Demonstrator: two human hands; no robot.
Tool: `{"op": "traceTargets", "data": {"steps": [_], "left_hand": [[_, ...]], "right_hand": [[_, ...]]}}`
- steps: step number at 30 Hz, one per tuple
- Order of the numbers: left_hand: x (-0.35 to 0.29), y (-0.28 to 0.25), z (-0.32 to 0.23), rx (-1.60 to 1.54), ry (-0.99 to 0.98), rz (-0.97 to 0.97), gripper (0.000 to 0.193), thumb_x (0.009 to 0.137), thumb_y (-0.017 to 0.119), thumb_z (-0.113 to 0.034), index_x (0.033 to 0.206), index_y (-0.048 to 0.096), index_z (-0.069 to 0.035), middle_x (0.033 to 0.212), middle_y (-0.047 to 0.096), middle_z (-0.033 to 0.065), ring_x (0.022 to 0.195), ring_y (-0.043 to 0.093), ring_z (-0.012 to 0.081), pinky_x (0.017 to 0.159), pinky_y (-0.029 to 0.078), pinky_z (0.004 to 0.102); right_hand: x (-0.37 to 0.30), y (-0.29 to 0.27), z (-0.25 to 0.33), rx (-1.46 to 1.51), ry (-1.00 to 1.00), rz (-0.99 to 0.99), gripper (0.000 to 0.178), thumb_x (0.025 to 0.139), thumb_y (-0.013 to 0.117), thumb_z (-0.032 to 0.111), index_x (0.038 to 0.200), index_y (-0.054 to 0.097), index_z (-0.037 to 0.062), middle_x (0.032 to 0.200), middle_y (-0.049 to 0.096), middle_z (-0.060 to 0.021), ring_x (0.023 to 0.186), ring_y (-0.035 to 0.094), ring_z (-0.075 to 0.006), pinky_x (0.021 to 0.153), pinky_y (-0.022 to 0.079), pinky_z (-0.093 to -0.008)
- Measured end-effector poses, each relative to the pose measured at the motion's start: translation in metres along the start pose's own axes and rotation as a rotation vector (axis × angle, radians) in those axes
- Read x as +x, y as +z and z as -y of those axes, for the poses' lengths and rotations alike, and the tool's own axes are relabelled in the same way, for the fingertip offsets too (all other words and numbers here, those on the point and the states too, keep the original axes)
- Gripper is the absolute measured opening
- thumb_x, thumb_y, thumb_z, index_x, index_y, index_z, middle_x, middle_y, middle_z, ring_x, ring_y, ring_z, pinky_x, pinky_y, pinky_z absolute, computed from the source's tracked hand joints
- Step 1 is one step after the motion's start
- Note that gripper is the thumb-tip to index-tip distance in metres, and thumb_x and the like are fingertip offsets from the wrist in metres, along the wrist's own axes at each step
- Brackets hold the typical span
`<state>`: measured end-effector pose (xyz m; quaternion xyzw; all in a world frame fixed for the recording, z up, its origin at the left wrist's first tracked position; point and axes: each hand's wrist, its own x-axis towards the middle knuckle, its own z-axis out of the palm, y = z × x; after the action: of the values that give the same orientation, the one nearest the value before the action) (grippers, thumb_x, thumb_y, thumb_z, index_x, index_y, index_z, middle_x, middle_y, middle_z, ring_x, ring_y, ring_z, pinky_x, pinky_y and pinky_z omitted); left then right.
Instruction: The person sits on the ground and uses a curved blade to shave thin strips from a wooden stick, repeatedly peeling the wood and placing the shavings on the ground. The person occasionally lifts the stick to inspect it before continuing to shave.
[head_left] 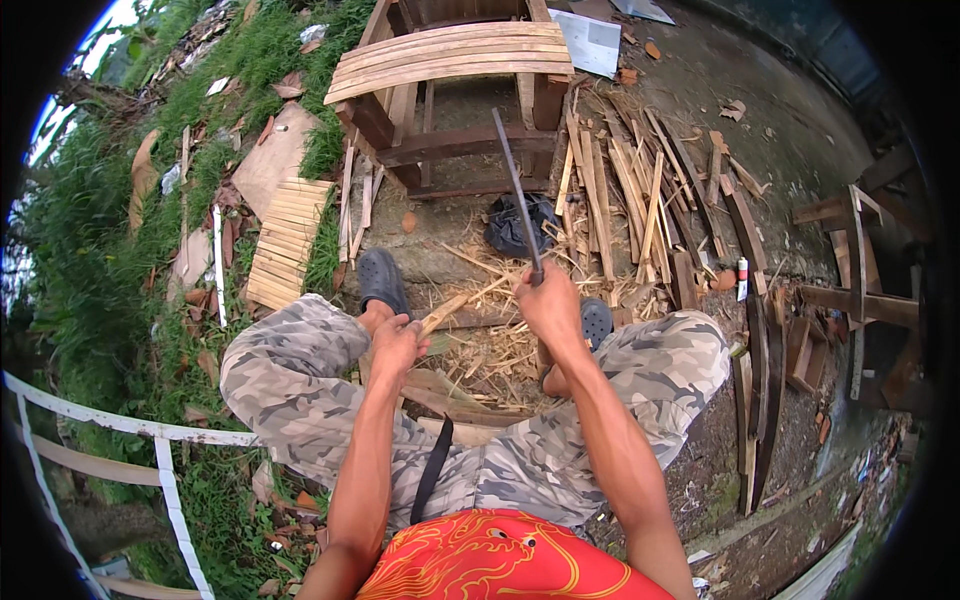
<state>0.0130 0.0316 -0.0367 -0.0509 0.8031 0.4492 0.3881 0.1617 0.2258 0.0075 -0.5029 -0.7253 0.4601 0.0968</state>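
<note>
My right hand [550,308] is closed around the handle of a machete [516,182], its long dark blade raised and pointing away from me. In my left hand [397,346] is the near end of a short, pale bamboo strip [444,314], which slants out to the right, toward the space below my right fist. The blade stands apart from the strip. Pale shavings [490,352] and splinters cover the ground between my feet. A black plastic bag [512,228] lies just beyond my right hand.
Ahead stands a dark wooden frame [470,145] with curved bamboo slats [450,58] across it. More slats [290,240] lie on the left by the grass. Split strips [640,190] are heaped at right, near a small white tube [742,280]. A white metal railing [200,434] is at lower left.
</note>
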Motion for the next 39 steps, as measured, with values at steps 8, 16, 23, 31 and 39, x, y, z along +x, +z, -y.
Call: {"op": "traceTargets", "data": {"steps": [8, 16, 23, 31, 39], "left_hand": [[-0.020, -0.022, -0.005, 0.374, 0.201, -0.025, 0.045, 0.089, 0.056, -0.015, 0.128, 0.061, 0.007, 0.079, 0.071, 0.0104, 0.073, 0.068, 0.0154, 0.065, 0.052, 0.0289], [-0.036, -0.027, 0.001, 0.326, 0.162, 0.000, 0.045, 0.096, 0.054, -0.025, 0.126, 0.062, 0.007, 0.086, 0.072, 0.0131, 0.078, 0.069, 0.0172, 0.075, 0.052, 0.0319], [-0.053, -0.021, -0.007, -0.031, 0.057, 0.189, 0.083, 0.103, 0.037, -0.060, 0.132, 0.048, 0.017, 0.126, 0.060, 0.0231, 0.113, 0.063, 0.0272, 0.097, 0.051, 0.0348], [-0.059, -0.015, -0.005, -0.094, 0.021, 0.270, 0.090, 0.101, 0.040, -0.064, 0.136, 0.044, 0.019, 0.136, 0.053, 0.0277, 0.129, 0.054, 0.0346, 0.107, 0.043, 0.0410], [-0.038, -0.017, 0.013, -0.130, 0.086, 0.258, 0.088, 0.103, 0.036, -0.060, 0.133, 0.043, 0.022, 0.127, 0.059, 0.0298, 0.122, 0.061, 0.0335, 0.108, 0.045, 0.0411]], "right_hand": [[0.013, -0.015, -0.014, 0.030, -0.014, -0.078, 0.026, 0.087, 0.073, 0.024, 0.083, 0.060, 0.0020, 0.065, 0.062, -0.0134, 0.066, 0.066, -0.0290, 0.063, 0.048, -0.0417], [-0.003, -0.003, -0.011, -0.127, -0.040, 0.108, 0.038, 0.089, 0.069, 0.032, 0.084, 0.063, -0.0047, 0.073, 0.065, -0.0263, 0.073, 0.065, -0.0440, 0.072, 0.051, -0.0501], [-0.045, 0.031, -0.015, -0.133, 0.001, 0.423, 0.040, 0.091, 0.066, 0.035, 0.091, 0.067, -0.0050, 0.075, 0.067, -0.0280, 0.074, 0.067, -0.0462, 0.073, 0.053, -0.0512], [-0.091, 0.102, -0.017, -0.005, -0.061, 0.403, 0.032, 0.089, 0.065, 0.032, 0.085, 0.066, -0.0005, 0.069, 0.065, -0.0244, 0.066, 0.065, -0.0437, 0.065, 0.052, -0.0505], [-0.069, 0.141, -0.056, 0.078, 0.058, 0.371, 0.030, 0.087, 0.062, 0.029, 0.084, 0.068, -0.0007, 0.067, 0.063, -0.0272, 0.068, 0.065, -0.0458, 0.065, 0.052, -0.0518]]}}
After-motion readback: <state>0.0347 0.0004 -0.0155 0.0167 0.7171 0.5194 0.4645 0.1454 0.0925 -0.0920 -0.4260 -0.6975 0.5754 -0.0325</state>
